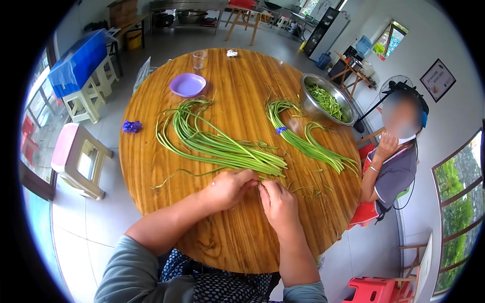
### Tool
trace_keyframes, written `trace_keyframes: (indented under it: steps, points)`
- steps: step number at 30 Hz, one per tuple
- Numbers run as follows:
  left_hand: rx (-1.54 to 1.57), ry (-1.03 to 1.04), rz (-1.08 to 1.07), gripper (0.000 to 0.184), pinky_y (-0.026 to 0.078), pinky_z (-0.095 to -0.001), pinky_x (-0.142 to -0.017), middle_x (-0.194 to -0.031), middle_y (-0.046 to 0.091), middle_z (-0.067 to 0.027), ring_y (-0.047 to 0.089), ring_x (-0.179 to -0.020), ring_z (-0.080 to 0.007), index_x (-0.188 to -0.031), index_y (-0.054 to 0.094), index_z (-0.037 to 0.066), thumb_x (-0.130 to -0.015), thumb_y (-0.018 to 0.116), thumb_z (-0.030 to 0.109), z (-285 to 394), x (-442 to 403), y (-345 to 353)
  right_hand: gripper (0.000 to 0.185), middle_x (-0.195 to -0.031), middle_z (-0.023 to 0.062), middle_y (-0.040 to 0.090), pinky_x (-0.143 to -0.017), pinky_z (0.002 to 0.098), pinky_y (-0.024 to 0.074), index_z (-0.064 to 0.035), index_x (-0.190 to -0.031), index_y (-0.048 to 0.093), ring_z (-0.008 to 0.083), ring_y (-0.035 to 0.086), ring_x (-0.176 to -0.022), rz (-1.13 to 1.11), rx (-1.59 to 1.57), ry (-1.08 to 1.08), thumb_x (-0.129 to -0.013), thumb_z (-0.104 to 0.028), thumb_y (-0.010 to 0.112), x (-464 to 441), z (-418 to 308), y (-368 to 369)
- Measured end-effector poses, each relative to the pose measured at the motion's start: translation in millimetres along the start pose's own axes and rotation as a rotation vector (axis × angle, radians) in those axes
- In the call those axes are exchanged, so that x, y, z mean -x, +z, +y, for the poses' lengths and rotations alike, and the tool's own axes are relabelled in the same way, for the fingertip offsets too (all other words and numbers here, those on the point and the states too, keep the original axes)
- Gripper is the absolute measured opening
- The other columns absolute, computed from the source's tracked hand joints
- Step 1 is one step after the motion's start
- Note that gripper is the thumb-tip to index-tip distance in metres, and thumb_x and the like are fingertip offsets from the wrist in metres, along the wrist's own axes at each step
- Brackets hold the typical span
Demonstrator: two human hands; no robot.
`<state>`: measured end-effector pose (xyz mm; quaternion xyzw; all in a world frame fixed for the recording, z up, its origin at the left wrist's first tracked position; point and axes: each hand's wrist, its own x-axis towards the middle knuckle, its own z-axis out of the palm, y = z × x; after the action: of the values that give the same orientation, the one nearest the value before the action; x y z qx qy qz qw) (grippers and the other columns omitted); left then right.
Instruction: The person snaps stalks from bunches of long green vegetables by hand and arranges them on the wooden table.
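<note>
My left hand (231,191) and my right hand (278,203) meet over the near part of the round wooden table (242,237). Both are closed, fingertips pinched close together; what lies between them is too small and covered to make out. Just beyond my hands spreads a loose bunch of long green garlic scapes (217,146), cut ends toward the right and curled tips at the far left. To its right lies a second bunch of scapes (308,146), bound with a blue-purple tie (281,130). Thin green scraps (310,191) are scattered right of my right hand.
A steel bowl (348,116) with cut green pieces (324,100) stands at the table's far right. Further back are a purple plate (188,85), a clear cup (199,59) and crumpled white tissue (232,53). A purple bundle (132,127) lies left. Another person (394,166) sits at right.
</note>
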<state>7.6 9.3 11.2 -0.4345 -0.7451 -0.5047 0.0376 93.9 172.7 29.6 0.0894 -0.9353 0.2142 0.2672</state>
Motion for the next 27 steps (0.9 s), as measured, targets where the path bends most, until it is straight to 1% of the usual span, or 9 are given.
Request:
trace_keyframes:
  steps: [5,7,10,11,13,17,19,24,27]
  points:
    - [-0.040,0.080,0.002,0.016,0.053,-0.0418,-0.067,-0.087,0.065,-0.0170,0.065,-0.079,-0.0362,-0.097,0.062,0.003,-0.082,0.062,-0.001,-8,2,3,0.012,-0.080,0.0153,0.061,-0.056,0.0391,0.0496,-0.0045,-0.097,0.058,0.0315,0.063,-0.068,-0.008,-0.024,-0.014,-0.088,-0.005,0.066,1,1,1]
    - [-0.109,0.112,0.038,0.023,0.053,-0.0407,-0.067,-0.087,0.065,-0.0153,0.065,-0.079,-0.0350,-0.099,0.063,0.004,-0.077,0.061,-0.004,-2,2,2,0.011,-0.077,0.0109,0.061,-0.055,0.0309,0.0474,-0.0018,-0.097,0.057,0.0183,0.062,-0.065,-0.077,-0.176,0.206,-0.090,-0.006,0.065,1,-6,-4]
    - [-0.097,0.175,0.132,0.026,0.053,-0.0383,-0.068,-0.087,0.065,-0.0127,0.065,-0.079,-0.0329,-0.102,0.065,0.003,-0.077,0.065,-0.005,3,2,6,0.009,-0.076,0.0050,0.059,-0.054,0.0234,0.0412,-0.0014,-0.097,0.055,0.0078,0.053,-0.063,0.000,-0.445,0.315,-0.094,-0.006,0.062,6,2,10]
    - [-0.091,0.178,0.132,0.026,0.053,-0.0383,-0.068,-0.087,0.065,-0.0127,0.065,-0.079,-0.0329,-0.102,0.065,0.003,-0.077,0.065,-0.005,4,2,7,0.009,-0.076,0.0050,0.059,-0.054,0.0234,0.0412,-0.0014,-0.097,0.055,0.0078,0.053,-0.063,0.001,-0.439,0.316,-0.094,-0.006,0.062,7,3,13]
    - [-0.088,0.258,0.191,0.029,0.052,-0.0378,-0.069,-0.087,0.066,-0.0114,0.064,-0.080,-0.0324,-0.102,0.065,0.002,-0.075,0.064,-0.007,3,1,8,0.007,-0.077,0.0018,0.057,-0.053,0.0216,0.0371,-0.0029,-0.097,0.054,0.0058,0.048,-0.061,0.025,-1.114,0.566,-0.096,-0.005,0.060,5,-1,16]
    - [-0.047,0.236,0.186,0.026,0.053,-0.0380,-0.068,-0.085,0.066,-0.0124,0.065,-0.077,-0.0309,-0.103,0.064,0.002,-0.078,0.062,-0.008,-2,-1,12,0.007,-0.077,0.0015,0.055,-0.052,0.0203,0.0334,-0.0048,-0.099,0.053,0.0057,0.044,-0.060,0.030,-1.170,0.567,-0.096,-0.004,0.059,3,6,16]
    - [0.056,0.034,0.199,0.019,0.053,-0.0366,-0.066,-0.081,0.065,-0.0130,0.066,-0.073,-0.0291,-0.100,0.061,0.001,-0.083,0.060,-0.007,1,1,14,0.008,-0.077,0.0010,0.054,-0.053,0.0207,0.0343,-0.0045,-0.101,0.053,0.0057,0.045,-0.062,0.083,-1.134,0.622,-0.097,-0.006,0.060,0,8,11]
    - [0.189,-0.111,0.071,0.008,0.053,-0.0339,-0.065,-0.076,0.065,-0.0116,0.066,-0.069,-0.0254,-0.100,0.056,0.000,-0.092,0.056,-0.002,9,1,11,0.008,-0.076,0.0012,0.053,-0.053,0.0220,0.0352,-0.0057,-0.103,0.053,0.0071,0.045,-0.063,0.104,-1.127,0.539,-0.098,-0.008,0.059,3,10,13]
    - [0.273,-0.173,0.036,0.005,0.052,-0.0326,-0.065,-0.077,0.065,-0.0100,0.065,-0.070,-0.0225,-0.101,0.054,0.000,-0.096,0.054,0.001,9,2,11,0.002,-0.076,0.0019,0.050,-0.052,0.0234,0.0349,-0.0086,-0.102,0.053,0.0089,0.041,-0.059,0.310,-1.356,0.495,-0.100,-0.009,0.052,1,24,11]
